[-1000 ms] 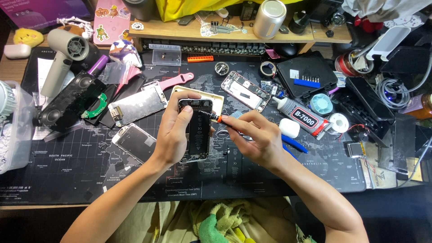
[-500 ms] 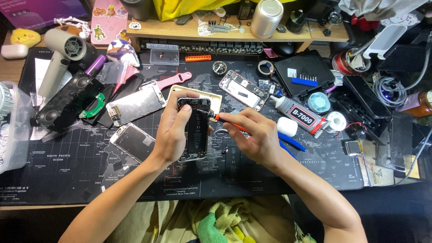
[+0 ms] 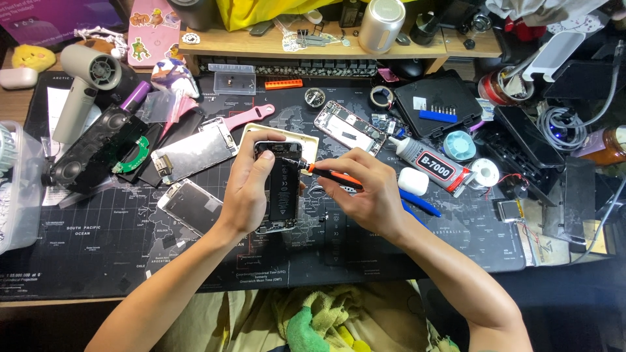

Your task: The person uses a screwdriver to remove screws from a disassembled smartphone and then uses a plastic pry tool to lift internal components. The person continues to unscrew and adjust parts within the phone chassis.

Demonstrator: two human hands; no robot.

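I see the table (image 3: 98,261) under a dark map mat (image 3: 404,251). At the mat's middle my left hand (image 3: 246,192) is clamped around the opened phone (image 3: 282,189). My right hand (image 3: 365,195), just right of the phone, pinches an orange screwdriver (image 3: 329,175), its tip touching the phone's upper right edge.

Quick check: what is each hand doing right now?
Left hand: closed around the opened phone, steadying it on the mat.
Right hand: gripping the orange-handled screwdriver, tip at the phone's upper edge.
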